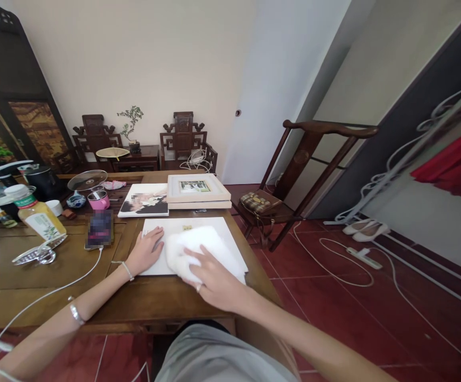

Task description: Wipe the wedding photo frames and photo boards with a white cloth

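A flat white board or album (226, 229) lies on the wooden table in front of me. My left hand (146, 253) rests on its left side with the fingers stretched out and nothing in them. On the board's middle and right lies a bunched, fluffy white cloth (210, 241). My right hand (213, 276) presses on this cloth and grips it, some fingers sinking into its folds. A small yellowish mark (187, 228) shows on the board just above the cloth.
Behind the board are stacked picture frames (198, 196) and a photo panel (135, 204). Left stand a phone (99, 231) on a cable, a pink cup (98, 200), a bottle (41, 217) and a metal clip-like object (41, 252). A wooden chair (310, 154) with a bag stands right.
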Demonstrator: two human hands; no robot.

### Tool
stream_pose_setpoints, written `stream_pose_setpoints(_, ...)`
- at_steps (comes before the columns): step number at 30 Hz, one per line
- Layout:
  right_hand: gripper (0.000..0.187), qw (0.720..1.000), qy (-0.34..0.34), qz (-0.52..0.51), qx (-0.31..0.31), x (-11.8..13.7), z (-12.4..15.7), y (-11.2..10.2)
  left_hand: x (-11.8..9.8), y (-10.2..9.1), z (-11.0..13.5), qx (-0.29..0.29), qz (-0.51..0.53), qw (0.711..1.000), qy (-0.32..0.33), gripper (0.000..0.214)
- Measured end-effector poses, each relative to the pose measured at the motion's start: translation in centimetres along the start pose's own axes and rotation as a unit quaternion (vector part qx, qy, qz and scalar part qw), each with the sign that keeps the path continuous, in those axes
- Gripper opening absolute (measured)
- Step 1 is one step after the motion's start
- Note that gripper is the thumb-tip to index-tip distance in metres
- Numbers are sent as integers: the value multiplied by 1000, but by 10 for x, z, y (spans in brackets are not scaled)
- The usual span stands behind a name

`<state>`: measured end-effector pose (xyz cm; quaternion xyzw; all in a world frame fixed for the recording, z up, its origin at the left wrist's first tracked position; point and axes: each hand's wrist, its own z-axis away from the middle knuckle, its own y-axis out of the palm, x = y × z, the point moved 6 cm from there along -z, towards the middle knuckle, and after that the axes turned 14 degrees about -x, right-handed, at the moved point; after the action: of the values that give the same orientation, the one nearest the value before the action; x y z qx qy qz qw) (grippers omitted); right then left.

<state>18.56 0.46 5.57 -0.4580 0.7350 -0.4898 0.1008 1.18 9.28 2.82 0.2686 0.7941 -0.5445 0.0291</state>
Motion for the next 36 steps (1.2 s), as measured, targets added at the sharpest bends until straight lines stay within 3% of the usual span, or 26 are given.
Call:
stream_pose_setpoints(4,13,998,-40,-21,31,20,18,-9,-3,-3,0,3,-2,1000,-2,43)
stream_pose_setpoints(7,16,999,-30,-16,10,7,9,-10,-2,-2,0,3,-2,1000,-3,43)
stream_pose_setpoints(14,27,998,22,53,-12,-56,-59,10,2,1,1,-6,11,1000,0,43)
stream_pose_setpoints(19,27,995,52,90,0,-71,-100,23,7,1,-1,-15,55,998,-27,44)
stream_pose_setpoints(23,27,995,34,89,11,-52,-101,34,13,-6,-5,-72,152,983,-70,51)
stream_pose_setpoints(28,26,997,-34,48,53,-4,-75,40,16,-18,-7,-126,208,964,-106,56)
stream_pose_setpoints(33,22,986,-129,-9,101,34,-41,19,15,-24,-7,-126,212,962,-119,59)
stream_pose_setpoints(36,18,984,-134,-25,111,34,-28,0,11,-21,-7,-93,195,971,-104,58)
